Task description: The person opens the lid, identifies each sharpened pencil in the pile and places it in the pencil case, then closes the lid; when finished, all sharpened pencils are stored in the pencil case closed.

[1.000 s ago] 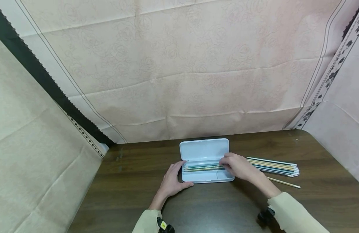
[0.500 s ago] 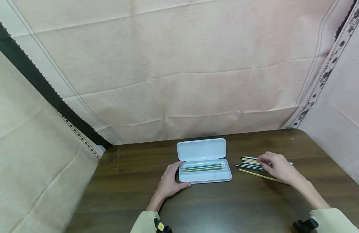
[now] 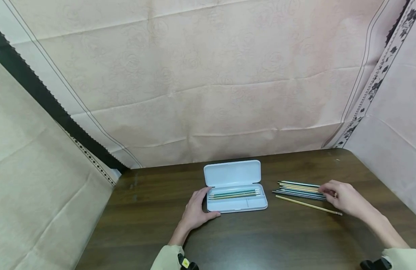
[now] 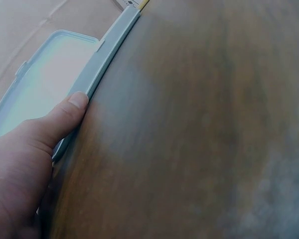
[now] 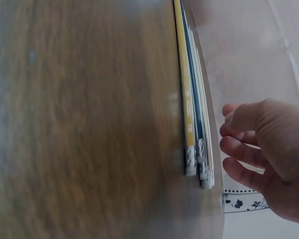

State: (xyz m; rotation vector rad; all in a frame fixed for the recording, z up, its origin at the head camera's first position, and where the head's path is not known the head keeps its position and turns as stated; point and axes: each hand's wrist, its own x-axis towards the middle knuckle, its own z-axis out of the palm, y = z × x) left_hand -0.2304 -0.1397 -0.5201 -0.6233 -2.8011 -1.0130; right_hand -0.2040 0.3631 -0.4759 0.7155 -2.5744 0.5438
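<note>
A light blue pencil case (image 3: 228, 206) lies with its lid (image 3: 232, 173) raised. Several green and yellowish pencils (image 3: 234, 194) lie in its long compartment. My left hand (image 3: 195, 210) holds the case by its left end, thumb along the front edge (image 4: 72, 112) and fingers at the back. Right of the case, several dark, pale-blue and yellow pencils (image 3: 297, 188) form a loose pile. My right hand (image 3: 344, 197) is over the pile's right ends, hiding them in the head view. The right wrist view shows its loosely curled fingers (image 5: 244, 149) with nothing between them.
One yellow pencil (image 3: 307, 205) lies apart, just in front of the pile. All this is on a dark brown wooden table (image 3: 262, 240). Behind it hangs a pale patterned cloth (image 3: 228, 93), with more cloth at both sides.
My right hand has left the case, where it was at the pencils inside, and moved right to the pile's far ends. My left hand keeps its place on the case.
</note>
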